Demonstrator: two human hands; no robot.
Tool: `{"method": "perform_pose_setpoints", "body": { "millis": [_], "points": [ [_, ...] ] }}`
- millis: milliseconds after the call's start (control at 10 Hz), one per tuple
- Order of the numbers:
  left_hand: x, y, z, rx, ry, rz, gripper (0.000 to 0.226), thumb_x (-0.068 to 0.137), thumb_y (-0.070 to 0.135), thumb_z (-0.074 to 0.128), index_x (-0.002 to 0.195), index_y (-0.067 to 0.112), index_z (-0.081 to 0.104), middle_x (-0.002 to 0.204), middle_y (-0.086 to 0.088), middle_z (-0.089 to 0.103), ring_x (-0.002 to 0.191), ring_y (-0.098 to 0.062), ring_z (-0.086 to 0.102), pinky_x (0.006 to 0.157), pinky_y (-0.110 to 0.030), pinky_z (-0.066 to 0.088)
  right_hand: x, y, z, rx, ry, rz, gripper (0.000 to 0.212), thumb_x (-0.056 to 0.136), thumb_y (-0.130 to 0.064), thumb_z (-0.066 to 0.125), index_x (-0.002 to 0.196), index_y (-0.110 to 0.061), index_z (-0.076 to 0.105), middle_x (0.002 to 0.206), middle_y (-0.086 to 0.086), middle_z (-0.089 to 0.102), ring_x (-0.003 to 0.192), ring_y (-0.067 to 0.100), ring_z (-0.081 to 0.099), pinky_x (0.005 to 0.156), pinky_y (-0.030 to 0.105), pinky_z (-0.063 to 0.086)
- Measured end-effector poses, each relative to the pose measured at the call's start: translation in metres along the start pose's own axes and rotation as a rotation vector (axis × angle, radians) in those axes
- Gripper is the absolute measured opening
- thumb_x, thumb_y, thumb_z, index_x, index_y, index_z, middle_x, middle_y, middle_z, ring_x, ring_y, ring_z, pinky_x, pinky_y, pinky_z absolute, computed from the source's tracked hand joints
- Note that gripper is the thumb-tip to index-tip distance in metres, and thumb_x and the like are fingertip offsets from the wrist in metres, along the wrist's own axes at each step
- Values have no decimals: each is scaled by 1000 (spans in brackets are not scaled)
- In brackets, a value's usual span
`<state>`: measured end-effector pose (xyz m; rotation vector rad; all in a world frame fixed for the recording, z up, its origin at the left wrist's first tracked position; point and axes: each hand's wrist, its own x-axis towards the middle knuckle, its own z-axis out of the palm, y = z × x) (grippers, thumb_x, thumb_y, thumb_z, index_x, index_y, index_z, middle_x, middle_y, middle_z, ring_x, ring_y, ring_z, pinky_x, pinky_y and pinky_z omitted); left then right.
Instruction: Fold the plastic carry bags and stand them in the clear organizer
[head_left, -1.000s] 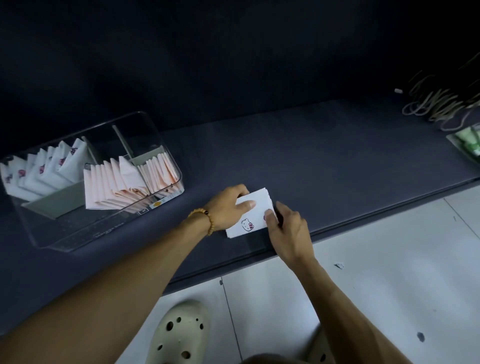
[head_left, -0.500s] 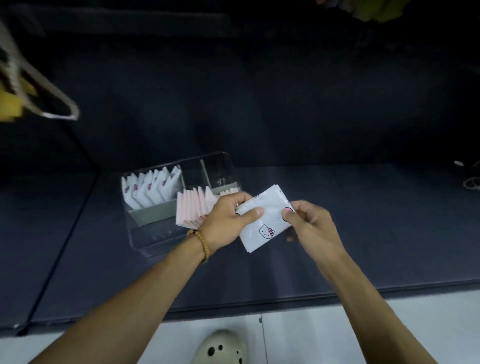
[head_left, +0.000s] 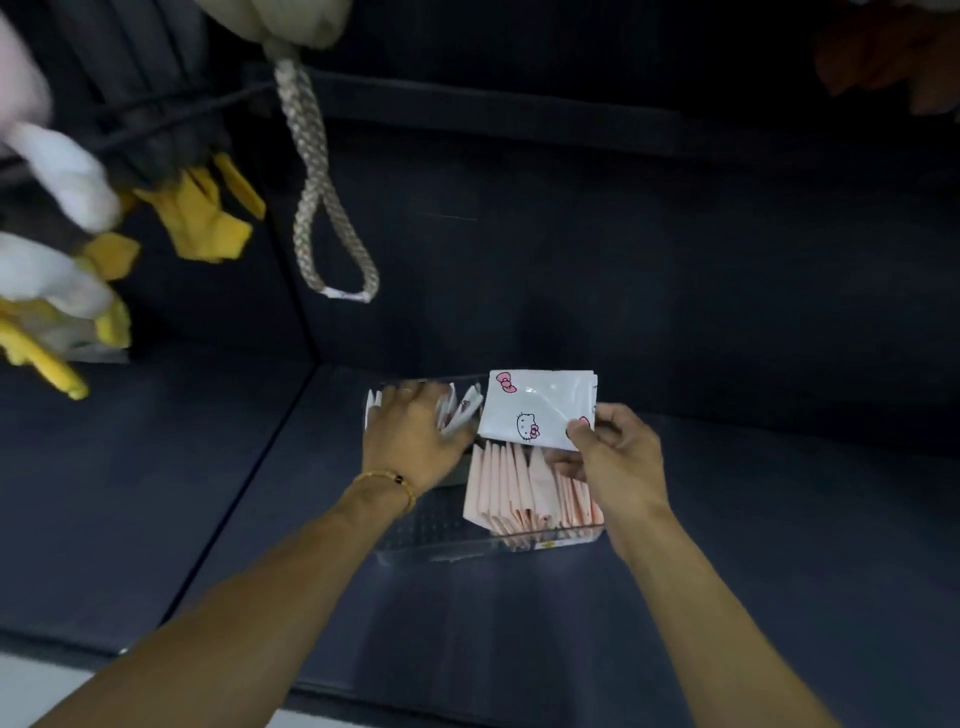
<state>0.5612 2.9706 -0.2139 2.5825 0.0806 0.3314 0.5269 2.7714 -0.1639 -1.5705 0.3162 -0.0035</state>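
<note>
Right now my right hand (head_left: 618, 457) pinches the folded white bag (head_left: 537, 410) by its lower right corner, thumb on the printed face and the other fingers curled behind. I hold the bag upright above the clear organizer (head_left: 483, 543), over its far right part and just above the row of pink folded bags (head_left: 524, 491) standing in the near right compartment. My left hand (head_left: 413, 434) reaches into the far left compartment, fingers spread and fairly straight, pressing against the white folded bags (head_left: 460, 410) stacked there on edge. A beaded bracelet (head_left: 389, 480) sits on that wrist. The organizer stands on the dark shelf (head_left: 779, 519), toward its back edge. A braided rope loop (head_left: 317, 208) hangs above to the left, beside blurred yellow and white items (head_left: 67, 249).
</note>
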Motion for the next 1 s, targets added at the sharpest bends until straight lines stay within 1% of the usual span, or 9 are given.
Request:
{"method": "perform_pose_setpoints", "body": {
  "millis": [100, 200, 300, 400, 500, 600, 800, 900, 1000],
  "points": [
    [6, -2, 9, 295, 8, 32, 35, 77, 39, 64, 106, 21, 61, 102, -2, 65, 100, -27, 52, 83, -39, 39, 12, 4, 10, 6, -11, 37, 7, 94, -8, 56, 98, -13, 60, 76, -4, 74, 65, 21, 72, 53, 19, 54],
    [7, -14, 1, 206, 91, -50, 25, 77, 23, 64, 101, 18, 63, 85, -5, 67, 93, -28, 56, 76, -36, 37, 23, 4, 22, -60, -27, 33, 6, 92, -9, 58, 97, -13, 60, 76, -4, 74, 63, 19, 72, 53, 20, 54],
    [4, -30, -10, 207, 155, -91, 25, 75, 26, 63, 99, 21, 65, 76, -1, 66, 85, -25, 57, 74, -35, 35, 32, 2, 43, -280, -73, -59, 6, 92, -11, 58, 92, -16, 61, 82, 1, 74, 63, 17, 72, 60, 34, 59],
    [1, -34, -15, 185, 142, -90, 27, 76, 30, 63, 102, 23, 65, 78, 3, 67, 86, -23, 57, 77, -35, 34, 42, -1, 62, -821, -59, -360, 10, 88, -15, 58, 95, -14, 65, 83, 7, 71, 74, 26, 69, 69, 39, 57],
    [0, -28, -16, 143, 96, -68, 24, 79, 34, 61, 101, 24, 65, 86, 4, 67, 94, -22, 56, 81, -35, 36, 39, -1, 82, -1170, -78, -443, 18, 88, -21, 57, 101, -13, 65, 92, 16, 67, 87, 37, 64, 72, 37, 54],
    [-9, -27, -16, 128, 51, 11, 19, 82, 33, 58, 96, 23, 66, 95, 5, 65, 98, -22, 53, 83, -36, 39, 33, 9, 95, -1182, -205, -378, 25, 93, -35, 49, 94, -18, 67, 91, 11, 68, 87, 32, 65, 71, 34, 49],
    [-27, -43, -17, 166, 42, 287, 22, 81, 21, 67, 103, 18, 71, 105, 5, 66, 97, -21, 56, 81, -34, 44, 37, 17, 94, -1167, -261, -313, 27, 94, -42, 46, 86, -26, 66, 86, 3, 68, 88, 24, 62, 76, 36, 52],
    [-23, -38, -22, 101, -28, 237, 27, 87, 26, 60, 112, 19, 68, 114, 5, 63, 108, -18, 51, 89, -31, 37, 32, 11, 89, -1059, -276, -338, 22, 93, -32, 48, 89, -23, 68, 87, 1, 71, 88, 23, 64, 78, 37, 54],
    [-27, -27, -32, -112, -2, 34, 31, 91, 28, 55, 119, 17, 63, 121, 5, 58, 115, -13, 46, 96, -26, 36, 22, -2, 73, -744, -106, -315, 18, 93, -23, 52, 95, -22, 70, 91, -2, 73, 90, 20, 66, 83, 33, 52]
  ]
}}
